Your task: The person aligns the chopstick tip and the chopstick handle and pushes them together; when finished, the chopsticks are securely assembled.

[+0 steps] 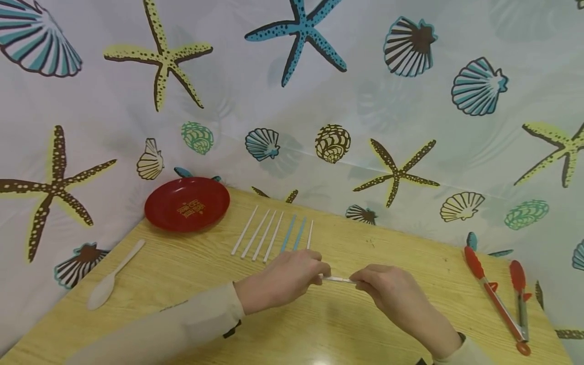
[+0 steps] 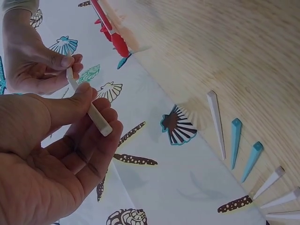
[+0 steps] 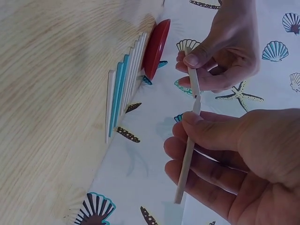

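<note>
Between both hands, over the front middle of the table, is a white chopstick (image 1: 339,279). My left hand (image 1: 294,274) pinches one end portion between thumb and fingers. The other portion is pinched the same way by my right hand (image 1: 394,294). A jagged break shows midway along the chopstick (image 3: 185,164) in the right wrist view; the two parts meet there at a slight angle, and I cannot tell whether they are still joined. Behind the left hand lie several white chopsticks (image 1: 245,229), two blue chopsticks (image 1: 288,232) and one more white chopstick (image 1: 310,234) in a row.
A red plate (image 1: 157,213) sits at the table's back left corner. Nearer the left edge lies a pale spoon (image 1: 102,291). Two red-tipped tongs (image 1: 499,301) are at the right edge. A cloth (image 1: 292,106) printed with shells and starfish hangs behind the wooden table (image 1: 191,268).
</note>
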{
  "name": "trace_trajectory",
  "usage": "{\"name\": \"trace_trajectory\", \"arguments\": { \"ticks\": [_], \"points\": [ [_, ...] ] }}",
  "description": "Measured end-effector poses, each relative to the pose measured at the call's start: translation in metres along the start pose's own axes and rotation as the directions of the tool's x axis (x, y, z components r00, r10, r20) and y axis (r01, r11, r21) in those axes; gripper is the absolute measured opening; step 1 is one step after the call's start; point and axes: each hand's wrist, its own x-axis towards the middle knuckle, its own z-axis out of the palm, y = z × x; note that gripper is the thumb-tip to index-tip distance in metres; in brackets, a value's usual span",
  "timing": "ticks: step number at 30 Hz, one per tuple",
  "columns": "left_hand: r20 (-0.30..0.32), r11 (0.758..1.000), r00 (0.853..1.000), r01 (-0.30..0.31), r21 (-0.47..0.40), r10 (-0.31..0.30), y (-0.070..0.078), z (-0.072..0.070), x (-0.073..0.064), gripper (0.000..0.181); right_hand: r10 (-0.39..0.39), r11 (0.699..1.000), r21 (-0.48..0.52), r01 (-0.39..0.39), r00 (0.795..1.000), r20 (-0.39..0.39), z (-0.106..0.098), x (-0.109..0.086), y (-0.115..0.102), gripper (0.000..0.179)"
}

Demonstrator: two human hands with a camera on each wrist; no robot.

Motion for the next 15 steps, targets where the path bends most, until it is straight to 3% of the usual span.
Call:
{"name": "trace_trajectory", "arguments": {
  "ticks": [6,12,15],
  "points": [
    [0.017,1.000,1.000,0.004,0.005,-0.004,0.0020,-0.0001,-0.0015,0.014,0.003,0.999,0.034,-0.005,0.999,0.042,-0.0002,0.0015,-0.0003,0.021],
    [0.000,1.000,1.000,-0.004,0.007,0.004,0.0027,0.0004,-0.0009,0.013,0.078,0.981,0.166,-0.101,0.987,0.138,-0.0022,0.0021,-0.0005,0.012],
    [-0.010,0.999,1.000,-0.020,0.038,0.021,0.0028,0.0013,-0.0020,0.011,0.088,0.979,0.171,-0.115,0.984,0.157,-0.0021,0.0029,-0.0017,0.010]
  ]
}}
